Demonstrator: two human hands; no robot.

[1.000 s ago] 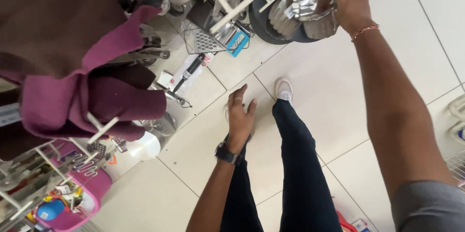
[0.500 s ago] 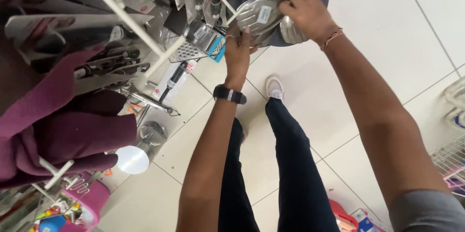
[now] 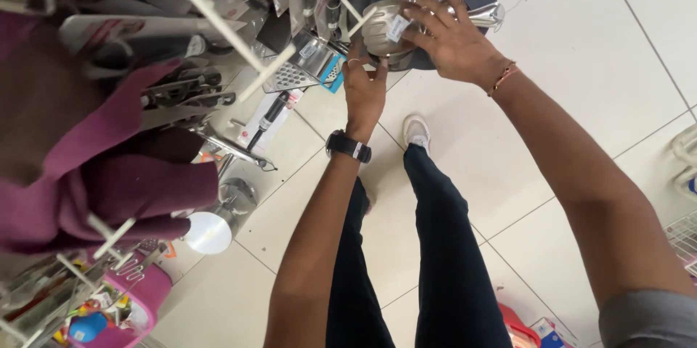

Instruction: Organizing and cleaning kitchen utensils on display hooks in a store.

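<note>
Now your left hand point(image 3: 364, 88) has come up to the shiny ladles point(image 3: 392, 28) — its open fingers touch them, while your right hand point(image 3: 454, 43) grips the bunch, so both hands work together.

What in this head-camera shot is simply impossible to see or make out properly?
- Steel ladles: bowls partly covered by the right hand; handles cut off by the top edge.
- Left hand: its fingertips sit behind the ladle bowl, so its hold is unclear.
- Price tag: too small to make out.
- Pink basket: cut off by the bottom edge, contents blurred.
- Hanging knives: partly hidden by the maroon cloth.
</note>
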